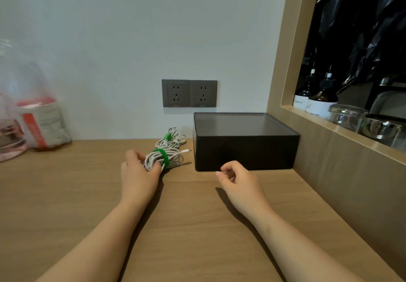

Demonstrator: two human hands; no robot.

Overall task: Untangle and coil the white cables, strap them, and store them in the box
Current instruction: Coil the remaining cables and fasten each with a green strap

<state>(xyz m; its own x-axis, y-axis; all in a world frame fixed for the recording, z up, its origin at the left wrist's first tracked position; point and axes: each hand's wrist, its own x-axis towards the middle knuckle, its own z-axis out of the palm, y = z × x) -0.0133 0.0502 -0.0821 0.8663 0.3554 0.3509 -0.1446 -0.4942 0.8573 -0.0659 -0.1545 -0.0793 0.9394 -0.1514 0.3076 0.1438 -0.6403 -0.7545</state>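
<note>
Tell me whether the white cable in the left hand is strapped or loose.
Strapped: a green strap wraps round the coiled white cable, which the left hand grips.

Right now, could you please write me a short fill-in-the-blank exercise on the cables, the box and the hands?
1. The left hand grips a bundle bound by a ____ strap.
2. Counting the farther bundle, ____ strapped bundles lie left of the box.
3. The lid sits ____ the box.
4. The right hand, in front of the box, holds ____.

Missing words: green; two; on; nothing.
</note>
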